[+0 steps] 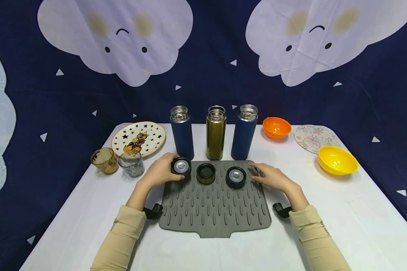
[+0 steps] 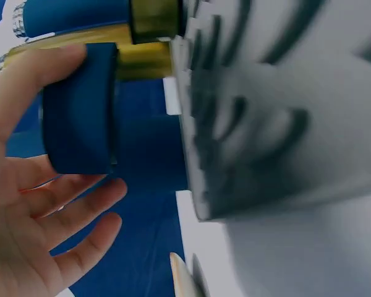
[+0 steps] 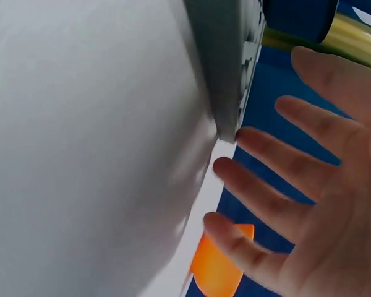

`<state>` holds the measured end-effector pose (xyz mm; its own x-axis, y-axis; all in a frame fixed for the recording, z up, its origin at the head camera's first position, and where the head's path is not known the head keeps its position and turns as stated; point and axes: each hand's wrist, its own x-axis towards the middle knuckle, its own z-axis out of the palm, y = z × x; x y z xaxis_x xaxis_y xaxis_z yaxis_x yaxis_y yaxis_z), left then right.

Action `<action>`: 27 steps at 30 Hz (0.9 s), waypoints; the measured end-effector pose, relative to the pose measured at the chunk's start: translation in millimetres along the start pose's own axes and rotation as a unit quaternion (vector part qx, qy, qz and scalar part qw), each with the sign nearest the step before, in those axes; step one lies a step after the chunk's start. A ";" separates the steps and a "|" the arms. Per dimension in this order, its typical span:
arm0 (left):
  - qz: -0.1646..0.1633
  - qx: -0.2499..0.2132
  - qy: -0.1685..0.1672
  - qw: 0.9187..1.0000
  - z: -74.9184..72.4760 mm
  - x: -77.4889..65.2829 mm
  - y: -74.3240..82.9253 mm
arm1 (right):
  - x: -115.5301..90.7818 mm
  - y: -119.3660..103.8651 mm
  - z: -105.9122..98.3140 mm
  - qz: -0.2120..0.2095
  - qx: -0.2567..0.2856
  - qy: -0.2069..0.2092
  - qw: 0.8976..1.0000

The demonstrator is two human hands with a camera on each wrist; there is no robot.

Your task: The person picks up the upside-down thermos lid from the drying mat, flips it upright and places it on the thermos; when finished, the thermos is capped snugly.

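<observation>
My left hand [image 1: 160, 170] pinches a dark blue bottle lid [image 2: 80, 108] between thumb and fingers, over the far left corner of the grey ribbed mat [image 1: 217, 222]. In the left wrist view a gap shows between this lid and the mat. On the mat sit an olive-gold lid [image 1: 206, 174] in the middle and another blue lid [image 1: 236, 177] to the right. My right hand [image 1: 273, 177] hovers at the mat's right edge, fingers spread, beside that right lid and holding nothing. Behind the mat stand a blue bottle [image 1: 182, 137], a gold bottle [image 1: 215, 135] and a second blue bottle [image 1: 245, 135], all uncapped.
At the left are an amber glass [image 1: 105, 161], a clear grey glass [image 1: 132, 164] and a patterned plate [image 1: 125, 134]. To the right lie an orange bowl [image 1: 277, 128], a floral plate [image 1: 312, 137] and a yellow bowl [image 1: 337, 161]. A dark cloud-print curtain [image 1: 217, 67] hangs behind the table.
</observation>
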<state>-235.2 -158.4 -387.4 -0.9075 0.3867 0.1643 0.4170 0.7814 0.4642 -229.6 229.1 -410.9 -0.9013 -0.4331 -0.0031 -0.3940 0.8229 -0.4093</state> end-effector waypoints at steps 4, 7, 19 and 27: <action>0.004 -0.045 0.029 0.999 -6.5 0.2 9.1 | 3.5 -10.2 -5.1 -0.010 -0.011 0.032 0.999; 0.008 -0.079 0.051 0.996 -12.1 1.6 17.3 | 11.1 -24.9 -13.1 -0.031 -0.003 0.059 0.998; 0.030 -0.176 0.112 0.977 -29.3 14.1 41.7 | 48.9 -107.3 -29.2 -0.070 0.089 0.089 0.990; 0.032 -0.209 0.128 0.969 -29.8 14.5 43.6 | 73.5 -143.3 -29.2 0.002 0.306 0.019 0.952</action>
<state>-231.8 -133.3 -338.9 -0.8853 0.2515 0.3911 0.4650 0.4726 0.7486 -244.6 90.1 -325.8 -0.9133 -0.4067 0.0220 -0.2216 0.4507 -0.8647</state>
